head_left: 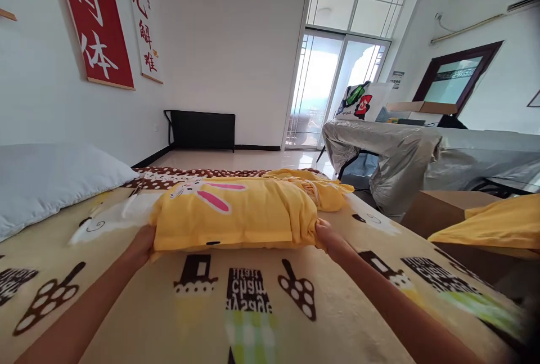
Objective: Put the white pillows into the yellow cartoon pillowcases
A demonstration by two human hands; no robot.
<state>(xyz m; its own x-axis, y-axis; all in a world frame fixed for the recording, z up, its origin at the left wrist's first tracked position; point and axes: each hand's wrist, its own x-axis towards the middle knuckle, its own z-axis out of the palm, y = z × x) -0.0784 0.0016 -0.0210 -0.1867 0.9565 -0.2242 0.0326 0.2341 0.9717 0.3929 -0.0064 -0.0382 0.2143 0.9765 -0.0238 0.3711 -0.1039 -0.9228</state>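
White pillow (pixel 50 184) at left edge of printed blanket (pixel 169 319) | left hand (pixel 141 246) clasps left end of yellow pillow (pixel 234 212), fingers tucked beneath | pillow lies mid-blanket | right hand (pixel 329 240) closed on right end; paired end-grip likely keeps it level.

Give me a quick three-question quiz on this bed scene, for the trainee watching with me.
1. True or false: the left hand and the right hand grip opposite ends of the yellow rabbit-print pillow.
2. Pick one: what lies at the far left on the patterned blanket? A, a white pillow. B, a laptop. C, a folded towel.
3. Fill in: the shiny cover at the right is ____ in colour.

Key: 1 true. 2 A. 3 silver.
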